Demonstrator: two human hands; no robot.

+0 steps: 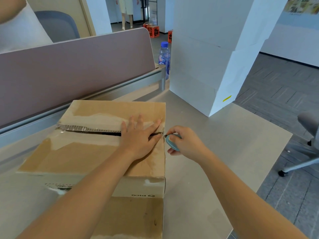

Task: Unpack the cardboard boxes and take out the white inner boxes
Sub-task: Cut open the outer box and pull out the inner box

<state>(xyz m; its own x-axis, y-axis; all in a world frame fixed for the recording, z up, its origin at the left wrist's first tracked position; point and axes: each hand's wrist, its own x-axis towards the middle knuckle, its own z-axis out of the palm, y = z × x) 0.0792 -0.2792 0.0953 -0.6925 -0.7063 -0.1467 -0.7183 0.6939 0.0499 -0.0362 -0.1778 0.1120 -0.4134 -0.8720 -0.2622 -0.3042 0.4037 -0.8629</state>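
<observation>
Cardboard box (96, 152) is shown lying on the worktop (215, 161), its top seam being slit at the right-hand edge. The left hand (139, 135) is laid flat across the seam with fingers straight and spread, pressing the flaps down; nothing is gripped by it. Just right of those fingertips, the right hand (184, 142) is curled round a small teal cutter (172, 141), whose tip is set at the end of the seam, at the box's right edge. Left of the pressing hand, the tape (74, 129) is seen already parted and a dark gap opened between the flaps. The cut would best be kept shallow, so that whatever lies beneath is not scored, and drawn away from the left fingertips, which sit close to the blade. What is held inside cannot be told; only darkness is shown through the gap. Beyond the right hand, well apart, white boxes (207, 66) are stacked in a tall column, all closed, with a water bottle (164, 57) beside them.
</observation>
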